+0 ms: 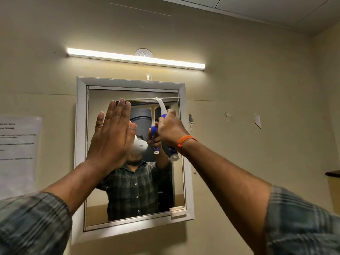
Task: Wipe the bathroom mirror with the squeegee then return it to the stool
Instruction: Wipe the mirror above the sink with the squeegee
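Plaid sleeves [33, 223] nearest, both forearms raised. Left hand [112, 133] flat, fingers straight and together, held before left half of mirror [128, 199], probably for steadying; contact with glass not discernible. Right hand [170, 128] curled round blue squeegee [161, 107] handle, handle end protruding below fist. Blade level against top edge of mirror, right part, above fingers: placed for downward stroke. Stool not visible.

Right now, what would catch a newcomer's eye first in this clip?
The right hand grips a blue-and-white squeegee, its blade high on the white-framed mirror. The left hand lies flat against the glass beside it. A lit tube light glows above.
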